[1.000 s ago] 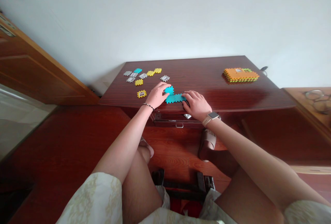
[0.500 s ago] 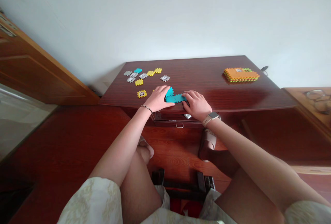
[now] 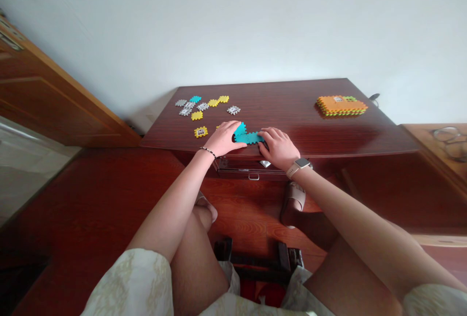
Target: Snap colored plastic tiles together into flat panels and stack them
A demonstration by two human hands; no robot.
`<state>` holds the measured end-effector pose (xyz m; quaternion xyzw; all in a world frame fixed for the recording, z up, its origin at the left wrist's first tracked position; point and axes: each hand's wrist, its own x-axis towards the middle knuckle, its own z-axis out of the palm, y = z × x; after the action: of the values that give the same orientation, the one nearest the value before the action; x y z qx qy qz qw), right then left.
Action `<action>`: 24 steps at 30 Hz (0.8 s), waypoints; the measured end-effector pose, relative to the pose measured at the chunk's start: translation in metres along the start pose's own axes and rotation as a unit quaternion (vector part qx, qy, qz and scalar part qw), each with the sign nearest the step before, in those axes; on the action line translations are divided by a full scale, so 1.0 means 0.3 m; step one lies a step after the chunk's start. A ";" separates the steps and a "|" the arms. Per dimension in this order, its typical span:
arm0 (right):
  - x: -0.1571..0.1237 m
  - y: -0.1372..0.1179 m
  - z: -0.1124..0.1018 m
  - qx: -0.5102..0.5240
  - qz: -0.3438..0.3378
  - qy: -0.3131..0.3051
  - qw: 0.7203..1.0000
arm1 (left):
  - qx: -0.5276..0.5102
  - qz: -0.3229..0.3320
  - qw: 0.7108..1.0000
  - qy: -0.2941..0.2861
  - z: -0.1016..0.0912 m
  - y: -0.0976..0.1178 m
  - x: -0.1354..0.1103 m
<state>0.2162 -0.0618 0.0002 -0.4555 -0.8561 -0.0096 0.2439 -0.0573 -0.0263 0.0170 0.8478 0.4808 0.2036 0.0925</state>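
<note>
Teal interlocking tiles (image 3: pixel 251 137) with notched edges lie joined in a row near the table's front edge, with one tile raised at the left end. My left hand (image 3: pixel 226 139) is closed around that left end, thumb in front and fingers behind. My right hand (image 3: pixel 279 147), a watch on its wrist, grips the right end of the row, its fingertips over the top. Part of a yellow piece shows behind my left hand. Left of it lies a yellow window tile (image 3: pixel 200 132).
Loose grey, yellow and teal tiles (image 3: pixel 197 115) lie scattered at the table's back left, with a grey window tile (image 3: pixel 233 110) apart from them. A stack of orange and green panels (image 3: pixel 342 106) stands at the right. Below the table edge is a drawer handle (image 3: pixel 254 177).
Hardly anything differs. Both hands keep their hold on the teal tiles, and the whole view has shifted very slightly.
</note>
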 end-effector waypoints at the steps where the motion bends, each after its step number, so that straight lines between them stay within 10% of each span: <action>1: 0.000 0.001 0.000 0.001 0.000 0.001 1.000 | -0.003 0.001 1.000 -0.001 0.001 -0.002 0.001; 24: -0.001 0.001 -0.001 0.002 -0.001 0.001 1.000 | 0.007 0.008 0.999 -0.038 -0.005 -0.022 0.006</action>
<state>0.2168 -0.0619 0.0004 -0.4543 -0.8564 -0.0086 0.2452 -0.0621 -0.0213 0.0165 0.8594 0.4716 0.1685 0.1034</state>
